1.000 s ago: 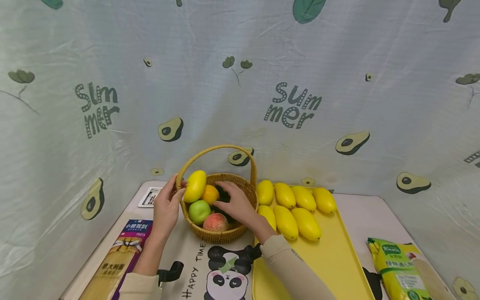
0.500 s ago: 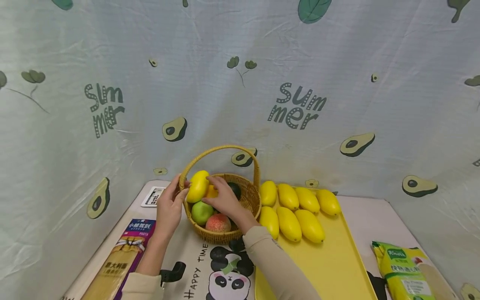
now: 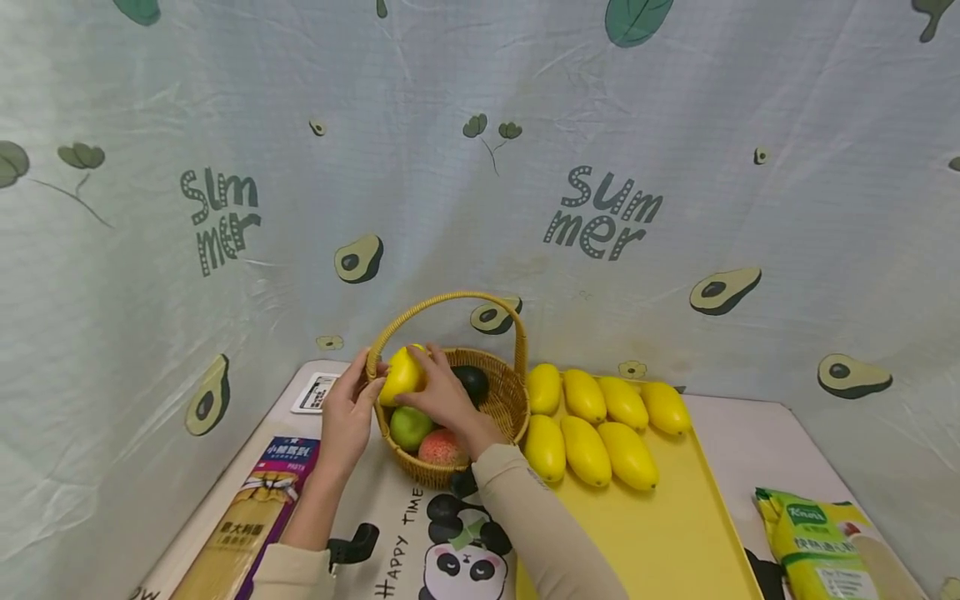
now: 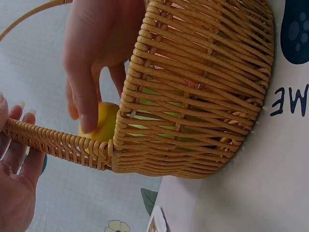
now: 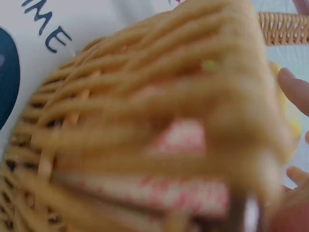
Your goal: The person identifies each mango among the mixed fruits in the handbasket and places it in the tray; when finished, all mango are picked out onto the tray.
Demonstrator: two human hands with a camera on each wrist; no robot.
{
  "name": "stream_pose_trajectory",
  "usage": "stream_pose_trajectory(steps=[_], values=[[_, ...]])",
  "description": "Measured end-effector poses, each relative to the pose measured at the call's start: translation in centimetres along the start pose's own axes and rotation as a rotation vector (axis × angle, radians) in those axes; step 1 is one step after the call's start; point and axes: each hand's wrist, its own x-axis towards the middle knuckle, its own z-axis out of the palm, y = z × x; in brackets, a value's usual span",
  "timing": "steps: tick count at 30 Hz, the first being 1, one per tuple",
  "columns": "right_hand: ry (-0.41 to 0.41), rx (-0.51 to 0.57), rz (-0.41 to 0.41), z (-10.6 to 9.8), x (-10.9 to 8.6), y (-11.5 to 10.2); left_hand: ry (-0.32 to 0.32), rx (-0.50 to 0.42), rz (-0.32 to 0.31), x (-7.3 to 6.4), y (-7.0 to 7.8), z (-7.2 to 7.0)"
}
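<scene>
A wicker basket (image 3: 431, 475) with a tall arched handle (image 3: 450, 296) stands on the table. My left hand (image 3: 347, 421) holds the left foot of that handle, thumb on one side and fingers on the other in the left wrist view. My right hand (image 3: 448, 400) reaches into the basket and grips a yellow mango (image 3: 401, 379) at the left inside, its thumb near the lower end. Beneath the right hand lie a green apple (image 3: 410, 429) and a reddish peach (image 3: 442, 448). A dark, rounded fruit (image 3: 472, 382) sits behind it.
Right of the basket, a yellow tray (image 3: 667, 533) carries two rows of mangoes (image 3: 587, 450). A pasta packet (image 3: 247, 517) lies at the left, with a white card (image 3: 313, 392) behind it. A green and yellow Knorr bag (image 3: 817, 542) lies far right. A patterned curtain (image 3: 585, 308) hangs behind.
My right hand has moved left from the dark fruit to the mango and taken hold of it, now covering the orange. The mango sits slightly lower. My left hand keeps its hold on the handle.
</scene>
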Motion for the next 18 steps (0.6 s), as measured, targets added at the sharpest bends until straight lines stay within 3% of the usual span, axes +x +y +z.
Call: stream_pose_trajectory(steps=[8, 18], values=[[0.003, -0.136, -0.011, 1.0, 0.2, -0.3, -0.016, 0.020, -0.025, -0.9, 3.0, 0.0], [0.015, -0.139, -0.035, 1.7, 0.3, -0.4, -0.008, 0.008, -0.016, -1.1, 3.2, -0.5]])
